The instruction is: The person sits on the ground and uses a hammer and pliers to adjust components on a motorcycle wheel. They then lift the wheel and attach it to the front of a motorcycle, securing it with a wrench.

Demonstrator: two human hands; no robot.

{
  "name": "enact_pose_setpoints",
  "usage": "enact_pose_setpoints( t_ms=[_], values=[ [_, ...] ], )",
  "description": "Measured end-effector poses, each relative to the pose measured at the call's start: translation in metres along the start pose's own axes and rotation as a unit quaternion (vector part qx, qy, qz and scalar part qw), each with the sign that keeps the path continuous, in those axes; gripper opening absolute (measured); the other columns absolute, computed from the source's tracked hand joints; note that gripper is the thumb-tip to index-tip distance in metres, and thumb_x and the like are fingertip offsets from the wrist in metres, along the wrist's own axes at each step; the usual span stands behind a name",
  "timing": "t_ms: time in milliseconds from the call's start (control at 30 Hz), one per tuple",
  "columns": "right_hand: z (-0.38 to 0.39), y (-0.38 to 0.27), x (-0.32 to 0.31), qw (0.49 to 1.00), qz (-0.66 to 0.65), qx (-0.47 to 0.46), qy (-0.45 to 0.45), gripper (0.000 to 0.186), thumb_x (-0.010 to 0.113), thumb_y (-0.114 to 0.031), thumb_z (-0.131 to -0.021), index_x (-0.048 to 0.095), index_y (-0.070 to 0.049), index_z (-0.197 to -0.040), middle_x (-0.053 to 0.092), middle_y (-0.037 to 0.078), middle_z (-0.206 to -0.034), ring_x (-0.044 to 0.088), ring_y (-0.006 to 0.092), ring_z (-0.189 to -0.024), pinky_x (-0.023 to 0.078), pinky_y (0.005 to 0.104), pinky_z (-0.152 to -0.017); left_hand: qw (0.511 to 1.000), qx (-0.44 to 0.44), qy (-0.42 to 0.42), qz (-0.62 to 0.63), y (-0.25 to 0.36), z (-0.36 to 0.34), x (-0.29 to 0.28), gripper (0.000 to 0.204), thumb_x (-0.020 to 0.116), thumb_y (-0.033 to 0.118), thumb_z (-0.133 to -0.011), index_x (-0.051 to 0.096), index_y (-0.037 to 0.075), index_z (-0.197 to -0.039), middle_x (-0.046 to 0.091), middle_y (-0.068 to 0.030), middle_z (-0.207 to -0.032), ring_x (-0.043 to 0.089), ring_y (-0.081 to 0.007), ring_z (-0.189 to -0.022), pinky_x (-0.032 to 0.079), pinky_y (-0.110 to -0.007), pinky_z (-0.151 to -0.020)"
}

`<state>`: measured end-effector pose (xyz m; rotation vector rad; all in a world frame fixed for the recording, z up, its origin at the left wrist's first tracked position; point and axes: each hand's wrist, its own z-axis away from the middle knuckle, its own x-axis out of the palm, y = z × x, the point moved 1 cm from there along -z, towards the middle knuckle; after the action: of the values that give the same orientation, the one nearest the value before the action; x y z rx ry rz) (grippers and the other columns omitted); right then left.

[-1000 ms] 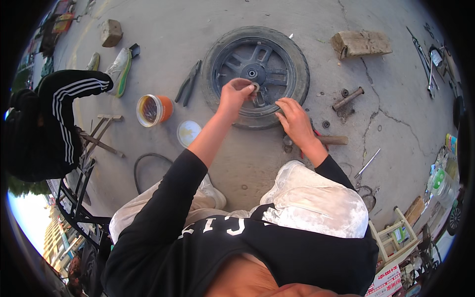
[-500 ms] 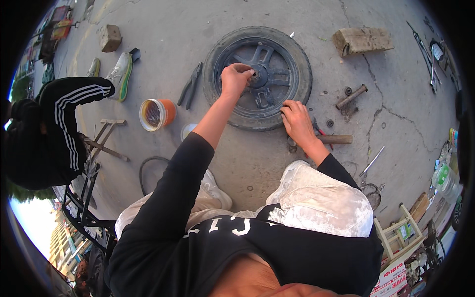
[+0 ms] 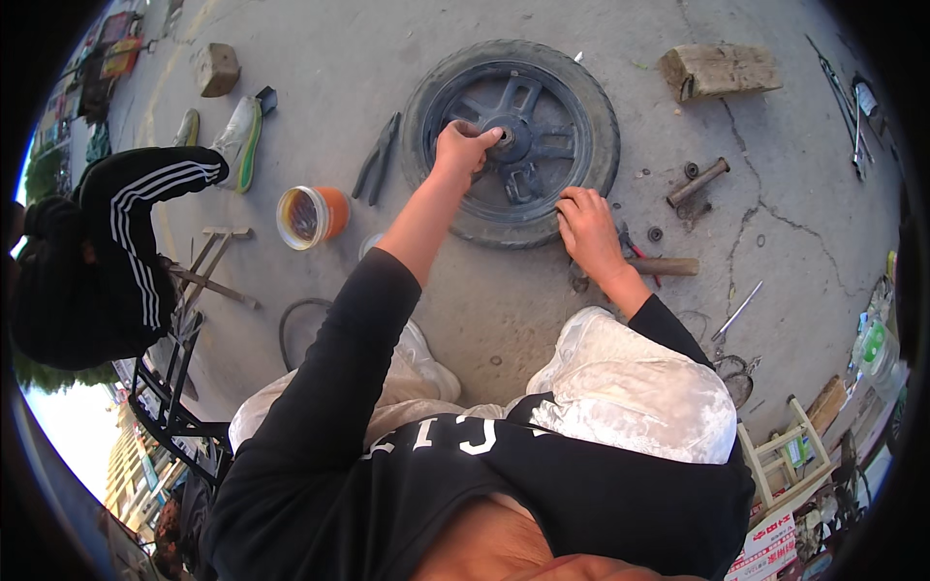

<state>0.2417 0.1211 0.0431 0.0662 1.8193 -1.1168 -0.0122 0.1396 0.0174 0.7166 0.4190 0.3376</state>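
Observation:
A black spoked wheel with its tyre (image 3: 418,107) lies flat on the ground in front of me. My left hand (image 3: 460,153) is over its hub (image 3: 513,140), fingers curled and thumb stretched to the hub's middle; what the fingers close on, if anything, is hidden. At the tyre's lower right edge, my right hand (image 3: 588,232) has its fingers loosely extended, holding nothing that I can see. Just beside that hand lie a wooden tool handle (image 3: 668,266) and a red-handled tool (image 3: 636,250), partly covered.
Large dark pliers (image 3: 376,160) and an orange tub (image 3: 332,211) lie left of the wheel. To the right are a metal tube (image 3: 697,182), small rings (image 3: 655,234) and a wooden block (image 3: 722,72). A person in black trousers (image 3: 126,242) sits at the left.
My left thumb has straightened against the hub's middle, where thumb and fingers were pinched together before. The right hand stays at the tyre's edge. The whole view has shifted slightly.

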Motion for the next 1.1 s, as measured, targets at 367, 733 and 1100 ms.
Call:
enact_pose_setpoints(
  t_ms=[367,733,1100],
  values=[
    [-0.008,-0.004,-0.010,0.981,-0.141,0.128,0.041,0.016,0.064,-0.007,-0.088,0.064,0.000,-0.102,0.061,0.013,-0.103,0.061,0.0328,-0.096,0.049,0.0398,-0.081,0.997,0.033,-0.063,0.016,0.006,0.013,0.005,0.027,0.070,0.017,-0.093,0.052,-0.002,-0.093,0.065,-0.0143,-0.075,0.067,-0.0214,-0.056,0.048,-0.030,-0.042],
    [0.096,0.041,-0.068,0.949,0.175,0.151,-0.214,0.050,0.087,-0.023,-0.064,0.065,-0.008,-0.106,0.060,0.010,-0.102,0.057,0.0308,-0.104,0.044,0.0433,-0.085,0.970,-0.041,-0.127,0.201,-0.013,0.005,0.001,0.018,0.066,0.005,-0.093,0.051,-0.003,-0.099,0.064,-0.0178,-0.096,0.070,-0.0281,-0.083,0.062,-0.036,-0.072],
    [0.089,0.008,-0.065,0.925,0.149,0.158,-0.313,0.034,0.074,-0.027,-0.078,0.059,-0.001,-0.095,0.068,0.021,-0.084,0.068,0.0400,-0.080,0.051,0.0497,-0.068,0.975,-0.073,-0.034,0.209,-0.003,0.023,0.017,0.015,0.063,0.000,-0.093,0.049,-0.004,-0.096,0.064,-0.0207,-0.094,0.072,-0.0308,-0.076,0.063,-0.037,-0.067]
  ],
)
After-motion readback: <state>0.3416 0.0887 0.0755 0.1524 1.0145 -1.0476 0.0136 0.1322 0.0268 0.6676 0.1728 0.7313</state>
